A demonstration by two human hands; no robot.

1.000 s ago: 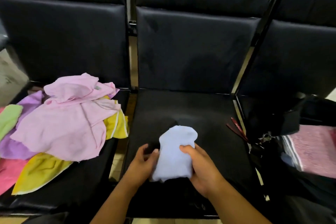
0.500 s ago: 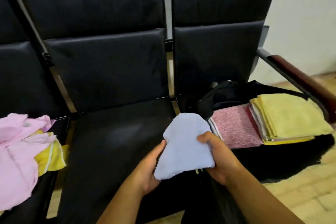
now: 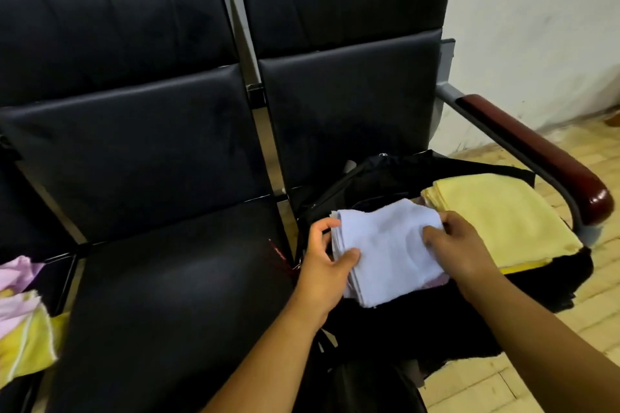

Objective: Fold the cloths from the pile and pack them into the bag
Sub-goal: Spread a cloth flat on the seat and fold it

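Note:
A folded light blue cloth (image 3: 385, 245) lies over the open black bag (image 3: 385, 174) on the right-hand seat. My left hand (image 3: 327, 265) grips its left edge, thumb on top. My right hand (image 3: 453, 245) holds its right edge, fingers curled over the fabric. A stack of folded yellow cloths (image 3: 496, 214) sits in the bag just to the right. A sliver of pink cloth (image 3: 434, 283) shows under the blue one. The loose pile of pink and yellow cloths (image 3: 23, 322) is at the far left edge.
Black padded seats in a row; the middle seat (image 3: 167, 295) is bare. A dark red armrest (image 3: 543, 157) on a metal frame runs along the right of the bag. Pale tiled floor (image 3: 553, 362) and a white wall lie beyond.
Both hands have carried the blue cloth from the middle seat rightward and onto the open bag, covering the pink folded cloth. The view has swung right; the pile is now at the left edge.

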